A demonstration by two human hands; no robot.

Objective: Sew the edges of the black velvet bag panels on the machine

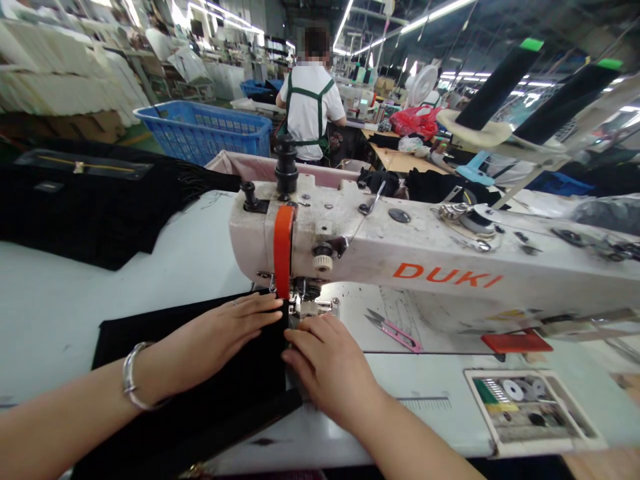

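Note:
A white DUKI sewing machine (400,257) stands across the table, its needle area (305,300) just beyond my fingers. A piece of black fabric (200,400) lies under the needle and runs toward me. My left hand (220,340), with a silver bracelet at the wrist, lies flat on the fabric, fingers stretched toward the presser foot. My right hand (325,363) rests on the fabric's right edge, fingers curled and pressed down right in front of the foot.
Pink-handled thread snips (395,330) lie right of the needle. A tray of bobbins (530,407) sits at the front right. More black fabric (85,200) is piled at the left. A blue basket (205,130) and a person in a white shirt (313,107) are behind.

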